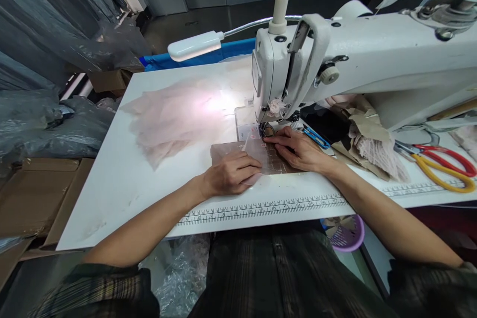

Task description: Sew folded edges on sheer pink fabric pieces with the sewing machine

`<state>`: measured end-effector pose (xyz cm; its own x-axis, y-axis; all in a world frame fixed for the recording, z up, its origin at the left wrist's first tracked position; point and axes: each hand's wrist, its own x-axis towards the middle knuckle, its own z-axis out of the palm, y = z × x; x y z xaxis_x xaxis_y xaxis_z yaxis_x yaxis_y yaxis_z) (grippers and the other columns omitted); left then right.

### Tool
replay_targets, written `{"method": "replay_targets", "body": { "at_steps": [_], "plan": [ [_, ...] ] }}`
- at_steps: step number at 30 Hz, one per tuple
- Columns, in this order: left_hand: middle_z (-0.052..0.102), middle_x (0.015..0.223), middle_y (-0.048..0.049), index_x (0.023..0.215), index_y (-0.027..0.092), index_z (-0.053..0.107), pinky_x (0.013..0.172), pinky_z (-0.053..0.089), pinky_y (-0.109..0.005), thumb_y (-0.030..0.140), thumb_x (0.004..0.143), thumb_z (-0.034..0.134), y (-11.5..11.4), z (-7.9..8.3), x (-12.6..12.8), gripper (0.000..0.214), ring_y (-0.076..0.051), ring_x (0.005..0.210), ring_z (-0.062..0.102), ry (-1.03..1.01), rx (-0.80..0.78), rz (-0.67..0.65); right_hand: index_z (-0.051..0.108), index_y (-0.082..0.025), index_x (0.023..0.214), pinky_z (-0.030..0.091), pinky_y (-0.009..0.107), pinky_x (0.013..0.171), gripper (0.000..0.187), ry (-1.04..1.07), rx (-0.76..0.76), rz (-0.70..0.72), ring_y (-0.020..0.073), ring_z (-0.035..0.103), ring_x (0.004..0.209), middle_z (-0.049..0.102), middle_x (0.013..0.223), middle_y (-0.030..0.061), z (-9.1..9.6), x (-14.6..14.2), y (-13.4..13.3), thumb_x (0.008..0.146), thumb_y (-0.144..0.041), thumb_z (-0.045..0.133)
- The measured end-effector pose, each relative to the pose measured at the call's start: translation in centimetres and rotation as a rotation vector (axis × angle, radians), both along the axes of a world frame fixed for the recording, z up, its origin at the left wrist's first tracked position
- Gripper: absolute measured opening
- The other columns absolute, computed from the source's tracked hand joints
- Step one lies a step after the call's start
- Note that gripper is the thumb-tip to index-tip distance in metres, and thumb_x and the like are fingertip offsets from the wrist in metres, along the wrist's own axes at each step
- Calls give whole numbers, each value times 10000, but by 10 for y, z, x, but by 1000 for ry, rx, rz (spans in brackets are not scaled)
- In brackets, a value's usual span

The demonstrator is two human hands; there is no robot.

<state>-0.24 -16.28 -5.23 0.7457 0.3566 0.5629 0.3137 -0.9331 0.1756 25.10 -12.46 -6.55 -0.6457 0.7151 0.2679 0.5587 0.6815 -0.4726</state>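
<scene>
A brownish, gridded piece of fabric (274, 161) lies flat on the white table (119, 184) in front of the white sewing machine (335, 64). My left hand (231, 175) rests on its near left part, fingers curled and pressed down on the cloth. My right hand (300, 150) lies on the fabric's right part, fingers stretched toward the presser foot (266, 129). A heap of sheer pink fabric (175, 117) sits on the table to the left, lit by the machine's lamp (194, 45).
Red and yellow scissors (443, 164), blue thread snips (316, 137) and crumpled paper with pink lace (368, 146) lie right of the needle. A printed ruler (261, 207) runs along the table's front edge. Cardboard boxes (33, 198) and plastic bags stand at left; a purple basket (346, 233) sits below.
</scene>
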Motion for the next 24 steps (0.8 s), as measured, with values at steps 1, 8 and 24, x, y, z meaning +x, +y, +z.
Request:
{"method": "replay_targets", "body": {
  "at_steps": [1,8,24],
  "plan": [
    [729,895,-81,852,121,688,679,582,-317,156,910,563,0,1,0,143,-147,751,661,9,43,15,567,-244,1346,471,389,811,394,-20,29,11,245,567,889,570,1002,110,-1,0,0,993,-299,402],
    [740,907,-76,794,119,671,632,550,-316,140,884,584,1,8,-2,127,-157,718,652,110,252,32,530,-269,1386,425,364,719,407,-199,197,-7,242,522,833,557,981,111,-2,-8,-3,999,-311,410],
    [737,982,-92,920,123,668,672,579,-328,156,908,551,10,8,-4,122,-170,806,680,82,186,-38,631,-215,1282,458,375,804,397,-7,36,9,230,569,883,583,1045,109,10,-4,-9,935,-182,440]
  ]
}}
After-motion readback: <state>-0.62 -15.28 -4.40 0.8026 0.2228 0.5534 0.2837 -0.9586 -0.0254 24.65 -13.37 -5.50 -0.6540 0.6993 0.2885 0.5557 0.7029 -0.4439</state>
